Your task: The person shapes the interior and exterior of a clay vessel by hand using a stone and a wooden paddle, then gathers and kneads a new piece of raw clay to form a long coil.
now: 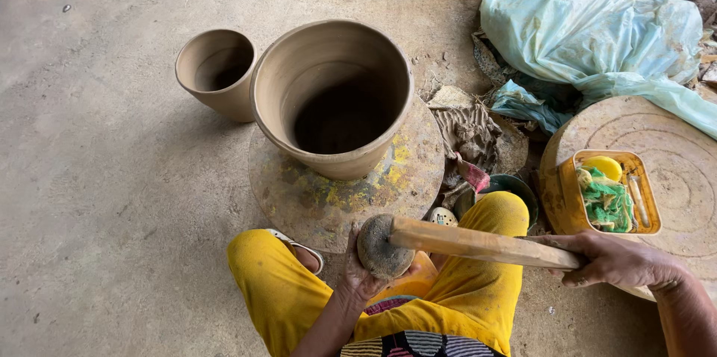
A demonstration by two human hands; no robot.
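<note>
My left hand [357, 271] cups a round stone [384, 246]; my right hand [612, 260] grips a wooden paddle [478, 243], the large clay pot [332, 95] at twelve o'clock.

Stone and paddle held over the lap, clay pots beyond

The left hand [357, 271] cups a round grey stone [383, 246] in its fingers [351, 249]; the right hand [616, 260] grips a flat wooden paddle [482, 243] whose far end touches the stone. Beyond the left fingertips a large clay pot [334, 95] sits on a paint-stained round board [328, 193], a smaller pot [216, 72] just beside it.
</note>
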